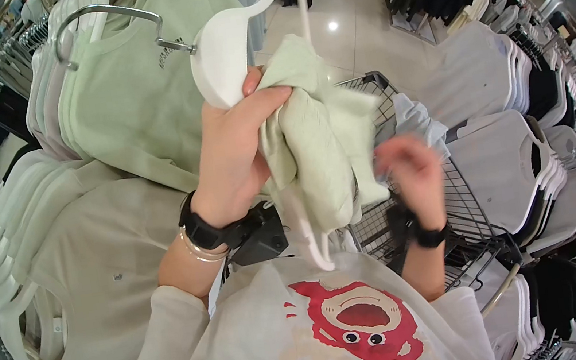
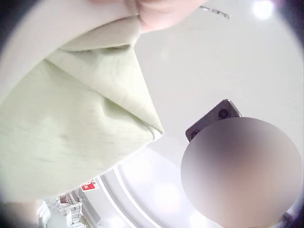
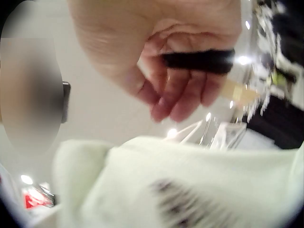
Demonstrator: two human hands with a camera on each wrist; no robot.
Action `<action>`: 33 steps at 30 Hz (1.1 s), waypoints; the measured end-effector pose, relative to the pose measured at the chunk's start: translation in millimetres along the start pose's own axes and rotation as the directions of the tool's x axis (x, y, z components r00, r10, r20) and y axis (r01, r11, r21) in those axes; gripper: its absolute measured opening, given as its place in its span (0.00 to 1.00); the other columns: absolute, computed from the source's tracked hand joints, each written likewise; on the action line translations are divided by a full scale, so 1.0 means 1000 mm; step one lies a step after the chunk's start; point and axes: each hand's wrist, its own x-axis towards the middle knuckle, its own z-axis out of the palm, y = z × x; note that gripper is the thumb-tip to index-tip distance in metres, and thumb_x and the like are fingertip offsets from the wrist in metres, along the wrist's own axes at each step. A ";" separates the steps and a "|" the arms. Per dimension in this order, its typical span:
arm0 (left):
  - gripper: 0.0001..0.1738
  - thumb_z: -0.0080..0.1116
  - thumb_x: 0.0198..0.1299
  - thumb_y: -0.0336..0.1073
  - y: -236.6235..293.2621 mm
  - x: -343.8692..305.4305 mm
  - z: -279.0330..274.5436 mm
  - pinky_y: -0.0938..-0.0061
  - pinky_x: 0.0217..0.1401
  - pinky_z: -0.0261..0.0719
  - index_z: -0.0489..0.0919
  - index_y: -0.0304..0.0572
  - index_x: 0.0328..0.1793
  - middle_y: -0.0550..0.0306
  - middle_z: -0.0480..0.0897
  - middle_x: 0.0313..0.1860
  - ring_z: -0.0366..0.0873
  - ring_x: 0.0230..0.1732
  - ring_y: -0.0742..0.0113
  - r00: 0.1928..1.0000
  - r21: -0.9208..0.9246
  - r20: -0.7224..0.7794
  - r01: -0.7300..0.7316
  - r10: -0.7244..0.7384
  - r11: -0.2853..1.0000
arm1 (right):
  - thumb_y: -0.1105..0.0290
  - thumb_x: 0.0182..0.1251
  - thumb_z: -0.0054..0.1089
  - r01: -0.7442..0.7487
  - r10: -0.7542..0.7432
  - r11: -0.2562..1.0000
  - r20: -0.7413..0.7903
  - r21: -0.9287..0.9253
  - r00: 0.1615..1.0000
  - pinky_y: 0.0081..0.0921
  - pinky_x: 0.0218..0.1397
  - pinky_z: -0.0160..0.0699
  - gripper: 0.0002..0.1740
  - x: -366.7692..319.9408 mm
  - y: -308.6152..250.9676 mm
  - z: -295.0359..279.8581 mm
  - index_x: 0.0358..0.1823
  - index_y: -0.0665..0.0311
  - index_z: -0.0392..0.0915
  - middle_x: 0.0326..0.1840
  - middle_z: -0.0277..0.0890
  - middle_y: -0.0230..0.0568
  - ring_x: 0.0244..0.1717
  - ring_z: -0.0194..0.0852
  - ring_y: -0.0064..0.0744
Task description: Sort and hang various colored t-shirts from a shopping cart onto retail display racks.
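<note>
In the head view my left hand (image 1: 234, 136) grips a bunched light green garment (image 1: 317, 154), thumb over the cloth. A white hanger (image 1: 222, 53) with a metal hook passes by the same hand, its lower end showing below the cloth. My right hand (image 1: 415, 169), blurred, is just right of the garment with loosely curled fingers. The right wrist view shows those fingers (image 3: 180, 102) apart from the cloth, a black strap (image 3: 199, 61) across the palm. Dark print (image 3: 185, 204) shows on the pale green cloth below them. The left wrist view shows a folded corner of the garment (image 2: 95, 114).
A black wire shopping cart (image 1: 455, 189) stands at the right, with pale blue cloth (image 1: 415, 118) in it. At the left hang a green sweatshirt (image 1: 132, 91) and beige shirts (image 1: 109, 271). Racks of grey shirts (image 1: 496, 165) line the right side.
</note>
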 end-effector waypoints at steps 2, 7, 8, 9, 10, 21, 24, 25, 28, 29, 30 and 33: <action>0.12 0.55 0.52 0.22 -0.002 0.006 0.003 0.77 0.35 0.75 0.64 0.46 0.28 0.59 0.76 0.33 0.76 0.33 0.73 0.999 -0.050 -0.016 0.028 -0.029 0.998 | 0.74 0.51 0.62 0.144 -0.083 0.985 0.462 -0.100 0.883 0.29 0.53 0.70 0.29 -0.008 -0.011 0.027 0.58 0.66 0.68 0.48 0.75 0.47 0.47 0.75 0.37; 0.09 0.55 0.53 0.26 -0.005 0.013 0.005 0.75 0.34 0.76 0.66 0.46 0.29 0.60 0.77 0.31 0.76 0.32 0.73 0.999 -0.063 -0.039 0.008 -0.010 0.998 | 0.71 0.47 0.66 0.091 -0.074 0.994 0.229 -0.067 0.971 0.31 0.58 0.66 0.41 -0.021 0.021 0.053 0.65 0.65 0.59 0.58 0.68 0.54 0.55 0.70 0.48; 0.09 0.55 0.53 0.26 -0.006 0.013 0.006 0.75 0.34 0.76 0.66 0.46 0.30 0.61 0.77 0.31 0.76 0.33 0.73 0.999 -0.093 -0.037 0.013 -0.016 0.996 | 0.70 0.46 0.67 0.102 -0.083 0.993 0.231 -0.068 0.969 0.31 0.59 0.65 0.41 -0.023 0.023 0.059 0.64 0.64 0.60 0.60 0.67 0.55 0.56 0.69 0.51; 0.09 0.55 0.53 0.26 -0.006 0.014 0.009 0.75 0.34 0.76 0.66 0.46 0.30 0.61 0.77 0.31 0.76 0.33 0.73 0.999 -0.093 -0.028 0.017 -0.019 0.996 | 0.75 0.47 0.62 0.259 -0.233 0.935 0.131 -0.243 0.964 0.29 0.54 0.70 0.31 -0.024 0.026 0.068 0.57 0.65 0.68 0.57 0.69 0.53 0.51 0.72 0.51; 0.09 0.55 0.53 0.26 -0.006 0.014 0.011 0.75 0.35 0.76 0.67 0.46 0.29 0.61 0.77 0.31 0.76 0.33 0.73 0.999 -0.098 -0.038 0.023 -0.027 0.995 | 0.75 0.47 0.62 0.254 -0.230 0.935 0.122 -0.247 0.965 0.29 0.54 0.70 0.31 -0.024 0.025 0.067 0.57 0.65 0.68 0.57 0.69 0.53 0.51 0.72 0.51; 0.10 0.60 0.51 0.24 -0.035 0.031 -0.001 0.81 0.37 0.71 0.69 0.42 0.28 0.66 0.72 0.29 0.70 0.32 0.79 0.979 0.465 0.203 -0.099 0.002 0.880 | 0.66 0.67 0.49 0.197 0.133 0.727 -0.416 0.658 0.900 0.23 0.47 0.75 0.15 -0.018 -0.063 -0.022 0.46 0.72 0.74 0.42 0.78 0.41 0.43 0.77 0.27; 0.13 0.60 0.52 0.26 -0.053 0.020 0.014 0.81 0.40 0.70 0.66 0.42 0.24 0.63 0.74 0.33 0.70 0.36 0.77 0.971 0.658 0.228 -0.104 -0.066 0.746 | 0.64 0.69 0.47 0.229 0.243 0.563 -0.423 0.795 0.873 0.22 0.44 0.76 0.16 -0.015 -0.068 -0.024 0.47 0.70 0.74 0.40 0.78 0.39 0.39 0.78 0.26; 0.13 0.60 0.53 0.26 -0.060 0.013 0.019 0.80 0.41 0.70 0.66 0.41 0.24 0.61 0.75 0.36 0.71 0.37 0.77 0.964 0.658 0.258 -0.123 -0.069 0.743 | 0.63 0.68 0.49 0.236 0.252 0.590 -0.453 0.772 0.855 0.21 0.41 0.76 0.15 -0.016 -0.064 -0.024 0.46 0.69 0.74 0.38 0.79 0.38 0.37 0.78 0.25; 0.11 0.66 0.49 0.30 -0.088 -0.006 0.028 0.83 0.31 0.67 0.75 0.38 0.35 0.69 0.70 0.25 0.66 0.26 0.81 0.923 0.582 0.384 -0.243 0.001 0.776 | 0.64 0.66 0.55 0.230 0.204 0.781 -0.585 0.581 0.785 0.15 0.32 0.71 0.12 -0.013 -0.038 -0.012 0.40 0.68 0.76 0.32 0.78 0.31 0.28 0.73 0.17; 0.11 0.67 0.48 0.29 -0.093 -0.013 0.033 0.83 0.30 0.68 0.74 0.38 0.33 0.67 0.71 0.26 0.67 0.26 0.81 0.899 0.468 0.434 -0.165 -0.063 0.868 | 0.66 0.65 0.56 0.200 0.170 0.842 -0.599 0.500 0.783 0.14 0.31 0.69 0.11 -0.010 -0.035 -0.002 0.38 0.68 0.77 0.29 0.76 0.29 0.27 0.70 0.16; 0.12 0.67 0.47 0.28 -0.096 -0.018 0.038 0.83 0.30 0.69 0.73 0.38 0.31 0.66 0.71 0.26 0.67 0.26 0.81 0.866 0.353 0.487 -0.072 -0.117 0.933 | 0.67 0.64 0.57 0.168 0.135 0.893 -0.606 0.417 0.784 0.13 0.30 0.67 0.09 -0.009 -0.032 0.007 0.35 0.68 0.77 0.26 0.74 0.26 0.25 0.67 0.14; 0.15 0.68 0.44 0.27 -0.100 -0.019 0.043 0.83 0.28 0.69 0.68 0.41 0.24 0.65 0.73 0.25 0.68 0.27 0.82 0.888 0.481 0.418 -0.035 -0.194 0.876 | 0.71 0.63 0.57 0.132 0.100 0.903 -0.500 0.408 0.860 0.13 0.36 0.66 0.08 -0.016 -0.015 0.017 0.37 0.70 0.76 0.35 0.72 0.30 0.33 0.66 0.15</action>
